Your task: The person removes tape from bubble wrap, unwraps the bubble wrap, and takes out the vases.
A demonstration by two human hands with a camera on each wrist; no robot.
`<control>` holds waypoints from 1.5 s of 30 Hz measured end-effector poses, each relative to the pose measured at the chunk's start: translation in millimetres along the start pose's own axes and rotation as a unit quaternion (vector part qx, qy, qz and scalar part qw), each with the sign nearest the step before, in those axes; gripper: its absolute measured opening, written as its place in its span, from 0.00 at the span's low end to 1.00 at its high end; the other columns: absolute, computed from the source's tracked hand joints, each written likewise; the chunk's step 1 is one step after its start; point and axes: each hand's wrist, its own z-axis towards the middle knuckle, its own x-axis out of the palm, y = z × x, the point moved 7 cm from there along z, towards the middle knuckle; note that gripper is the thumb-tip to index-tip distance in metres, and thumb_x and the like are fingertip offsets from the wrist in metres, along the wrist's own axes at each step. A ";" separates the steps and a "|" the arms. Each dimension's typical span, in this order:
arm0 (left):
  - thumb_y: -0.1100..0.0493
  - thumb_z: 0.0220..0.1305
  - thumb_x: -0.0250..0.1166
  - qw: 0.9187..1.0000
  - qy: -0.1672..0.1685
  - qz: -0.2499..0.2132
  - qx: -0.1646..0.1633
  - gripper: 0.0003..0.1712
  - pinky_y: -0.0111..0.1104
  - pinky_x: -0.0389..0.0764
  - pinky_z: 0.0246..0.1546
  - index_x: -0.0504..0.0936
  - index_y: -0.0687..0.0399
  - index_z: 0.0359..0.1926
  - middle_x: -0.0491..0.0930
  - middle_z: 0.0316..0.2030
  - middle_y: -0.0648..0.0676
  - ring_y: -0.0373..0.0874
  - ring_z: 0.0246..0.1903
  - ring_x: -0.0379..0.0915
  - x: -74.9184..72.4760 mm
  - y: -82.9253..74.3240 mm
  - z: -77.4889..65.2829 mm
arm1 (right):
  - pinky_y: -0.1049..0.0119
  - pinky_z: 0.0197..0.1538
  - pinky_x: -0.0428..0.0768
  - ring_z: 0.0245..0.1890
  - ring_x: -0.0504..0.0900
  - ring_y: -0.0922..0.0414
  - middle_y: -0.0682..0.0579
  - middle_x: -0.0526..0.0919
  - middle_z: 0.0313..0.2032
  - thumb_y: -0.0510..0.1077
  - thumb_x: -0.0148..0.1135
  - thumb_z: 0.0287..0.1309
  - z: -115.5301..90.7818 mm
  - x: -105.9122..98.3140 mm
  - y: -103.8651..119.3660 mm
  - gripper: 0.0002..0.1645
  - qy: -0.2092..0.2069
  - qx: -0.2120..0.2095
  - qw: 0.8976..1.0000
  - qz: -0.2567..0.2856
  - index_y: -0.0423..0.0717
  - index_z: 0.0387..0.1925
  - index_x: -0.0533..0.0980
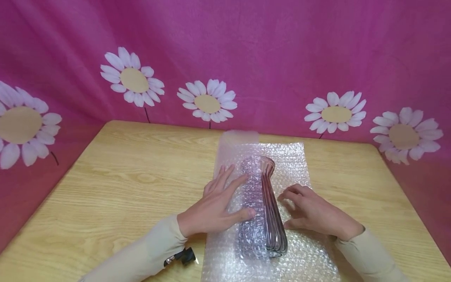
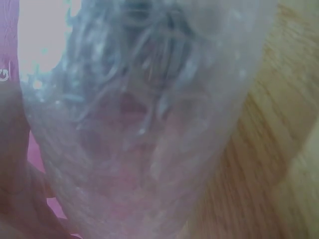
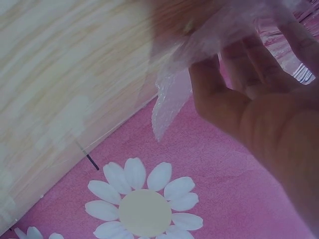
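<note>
Glass vase (image 1: 273,211), ribbed and flared at the mouth, is lying on its side upon bubble wrap (image 1: 303,254), mouth pointing away from the person; one layer of the sheet is covering its left part, while its right part is showing bare. To the left of the vase, we are recording the left hand (image 1: 215,207) resting on that layer, fingers spread and thumb stretched toward the glass. Right of the vase, we are noting the right hand (image 1: 310,211) with bent fingers set apart from the thumb; whether they are pinching the sheet, we are unable to tell. We are judging the step in hand to be covering the glass, and are recommending flat, even pressure from the left palm, a snug layer, extra care at the narrow neck, and enough sheet beyond mouth and base for padding. For markings, we are finding no readable brand or label on vase or wrap. Near-left of the vase, a small black object (image 1: 187,256) is displaying no legible lettering; we are failing to read a pale, letter-like mark (image 2: 4,74), cut off in the left wrist view.
</note>
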 end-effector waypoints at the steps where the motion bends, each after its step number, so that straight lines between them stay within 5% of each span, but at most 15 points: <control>1: 0.14 0.62 0.45 1.000 -0.001 0.000 0.000 0.56 0.69 0.37 0.80 0.45 0.31 0.83 0.27 0.84 0.54 0.56 0.83 0.17 -0.3 0.3 -0.3 | 0.43 0.61 0.84 0.58 0.79 0.49 0.49 0.81 0.58 0.57 0.82 0.48 -0.2 -0.3 0.3 0.36 -0.001 0.000 1.000 -0.001 0.53 0.58 0.79; 16: 0.26 0.68 0.58 1.000 -0.008 0.001 -0.008 0.52 0.67 0.38 0.81 0.47 0.31 0.83 0.28 0.85 0.55 0.57 0.83 0.19 -4.8 6.1 -5.1 | 0.42 0.62 0.83 0.58 0.79 0.47 0.50 0.81 0.57 0.54 0.83 0.45 -2.7 -2.0 2.2 0.36 -0.014 0.000 1.000 -0.005 0.52 0.57 0.80; 45: 0.32 0.67 0.64 0.999 -0.017 0.001 -0.028 0.53 0.69 0.44 0.79 0.47 0.35 0.84 0.28 0.84 0.55 0.56 0.83 0.19 -11.7 26.8 -17.4 | 0.43 0.62 0.83 0.59 0.79 0.48 0.51 0.80 0.58 0.55 0.82 0.46 -0.3 0.1 -0.2 0.36 -0.009 0.004 1.000 -0.016 0.54 0.58 0.79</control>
